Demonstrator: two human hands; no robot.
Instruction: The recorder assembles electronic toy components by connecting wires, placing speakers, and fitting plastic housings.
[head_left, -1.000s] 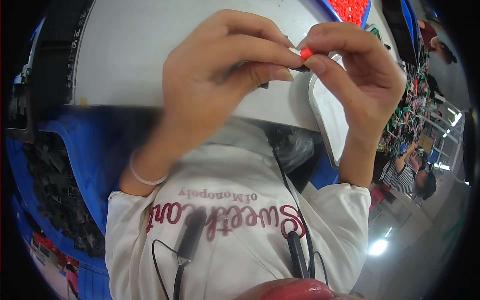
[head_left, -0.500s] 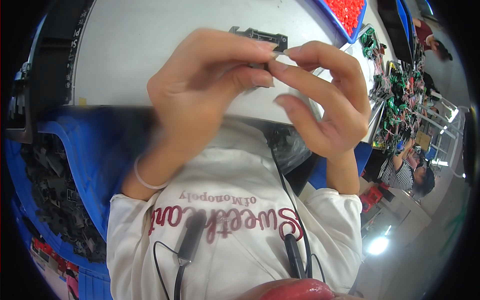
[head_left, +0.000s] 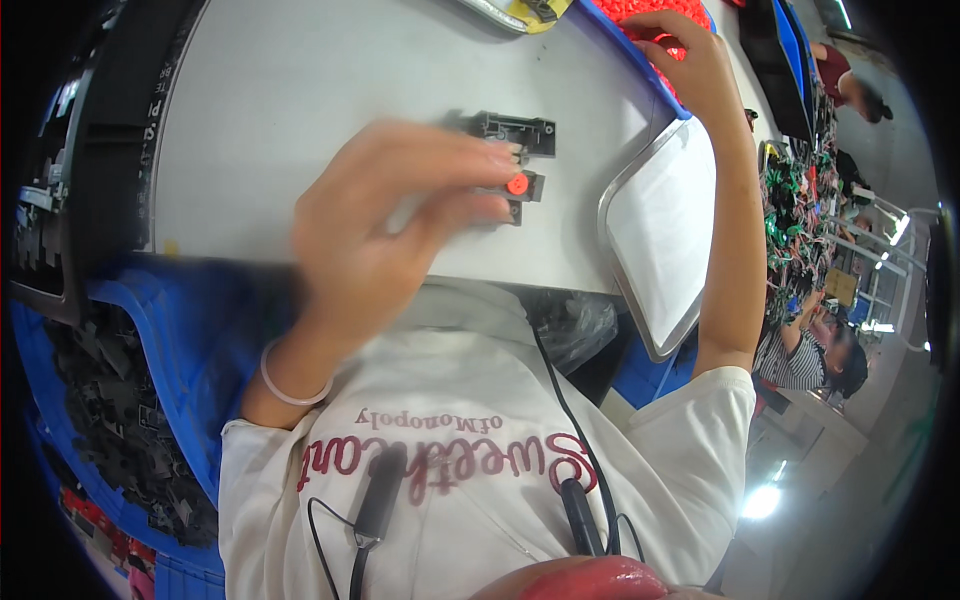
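My left hand (head_left: pixel 375 220) is pinched around a small dark plastic part (head_left: pixel 533 188) with a round red piece (head_left: pixel 517 184) on its face. Just beyond these fingertips, a black plastic housing (head_left: pixel 530 134) lies on the white table; the fingers partly cover it. My right hand (head_left: pixel 690 65) reaches to the far right, over a blue bin (head_left: pixel 640 65) heaped with small red parts (head_left: pixel 660 12). Its thumb and forefinger are apart, with their tips among the red parts.
A white metal-rimmed tray (head_left: pixel 660 230) lies beneath my right forearm. To the left is a big blue crate (head_left: pixel 150 330) of dark plastic parts (head_left: pixel 115 400). Wired green pieces (head_left: pixel 795 220) crowd the right side, where other people sit. A yellow-edged object (head_left: pixel 535 14) lies at the far edge.
My right hand has left the dark part and moved far right to the bin of red parts. My left hand keeps the dark part, now turned so its red piece shows.
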